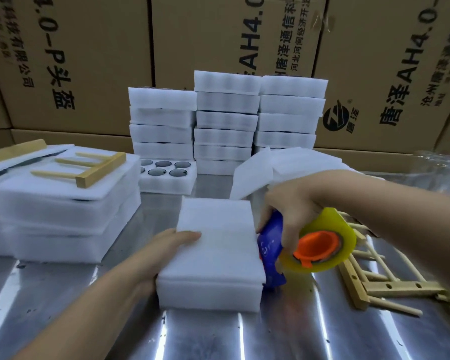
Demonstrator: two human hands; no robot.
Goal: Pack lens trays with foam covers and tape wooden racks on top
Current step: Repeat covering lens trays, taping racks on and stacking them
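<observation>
Bright, even light here, and the shadows are soft and short. Glare covers the steel desk [63, 307], with white streaks running at 7, 6 and 5 o'clock. The foam stacks [226, 120] at 12 o'clock glow nearly blown-out, their edges mushy. There's blur on the right hand [291, 203] and the tape dispenser [320, 245] at 3 o'clock, outlines smeared. Wide-angle bending shows at the rim: the cardboard boxes [89, 61] at 10 and 2 o'clock lean and bow, print soft. The whole frame is slightly hazy.
</observation>
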